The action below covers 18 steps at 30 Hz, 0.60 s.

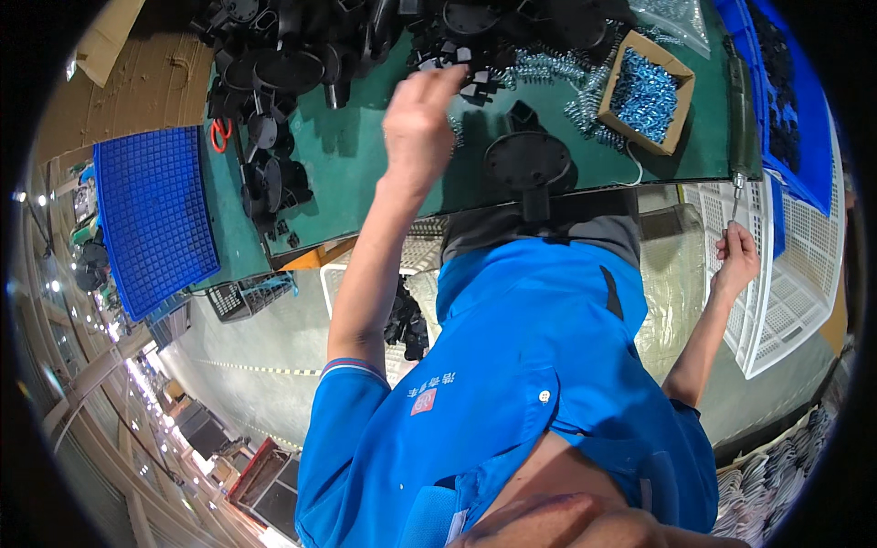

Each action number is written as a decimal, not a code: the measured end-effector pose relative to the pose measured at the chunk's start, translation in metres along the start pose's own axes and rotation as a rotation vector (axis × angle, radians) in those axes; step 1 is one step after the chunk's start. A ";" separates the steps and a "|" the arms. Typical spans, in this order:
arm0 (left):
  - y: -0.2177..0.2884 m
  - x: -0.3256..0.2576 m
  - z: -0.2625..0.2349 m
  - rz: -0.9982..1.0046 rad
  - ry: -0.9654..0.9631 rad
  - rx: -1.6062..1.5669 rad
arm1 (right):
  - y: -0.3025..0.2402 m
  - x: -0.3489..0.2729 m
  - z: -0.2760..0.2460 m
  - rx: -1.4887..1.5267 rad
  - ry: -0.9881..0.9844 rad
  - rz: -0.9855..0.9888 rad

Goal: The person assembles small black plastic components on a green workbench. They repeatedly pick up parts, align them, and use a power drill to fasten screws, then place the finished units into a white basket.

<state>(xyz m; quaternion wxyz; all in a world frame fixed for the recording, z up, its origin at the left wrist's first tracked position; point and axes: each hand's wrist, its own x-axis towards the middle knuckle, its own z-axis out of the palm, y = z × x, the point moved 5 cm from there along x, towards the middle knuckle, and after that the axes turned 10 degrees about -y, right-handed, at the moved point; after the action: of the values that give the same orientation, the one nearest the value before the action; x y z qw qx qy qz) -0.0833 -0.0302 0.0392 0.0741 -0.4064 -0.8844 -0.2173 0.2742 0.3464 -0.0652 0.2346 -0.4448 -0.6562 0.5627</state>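
Note:
At the edge of a pile of small black clips (pixel 478 89), my left hand (pixel 420 119) reaches over the green worktable with fingers bent and drawn together. What lies between its fingertips is hidden. My right hand (pixel 738 260) is off to the right, thumb and fingers pinched at the tip of a thin bit on a hanging power screwdriver (pixel 744 119). Whatever those fingertips hold is too small to make out. Between the hands, at the table's near edge, sits a black part with a round plate and a stem (pixel 527 163).
A cardboard box of bluish screws (pixel 645 99) stands on the table, with metal springs (pixel 548 68) beside it. Black round parts (pixel 288 70) crowd the back left. A blue grid tray (pixel 153 215) flanks the table; white crates (pixel 786 292) stand at the right.

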 end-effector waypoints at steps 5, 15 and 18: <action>-0.022 -0.040 -0.004 -0.256 -0.191 -0.067 | 0.001 -0.001 0.003 0.041 0.016 0.002; -0.025 -0.062 0.019 -0.559 -0.324 -0.306 | -0.001 0.002 0.007 0.104 0.005 0.056; -0.043 -0.075 0.020 -0.632 -0.345 -0.429 | 0.005 -0.002 0.002 0.035 0.007 0.073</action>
<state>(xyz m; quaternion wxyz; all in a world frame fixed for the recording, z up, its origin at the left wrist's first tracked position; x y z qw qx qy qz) -0.0654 -0.0977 -0.0156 -0.2319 -0.1519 -0.8997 -0.3372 0.2755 0.3435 -0.0698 0.2240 -0.4663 -0.6286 0.5807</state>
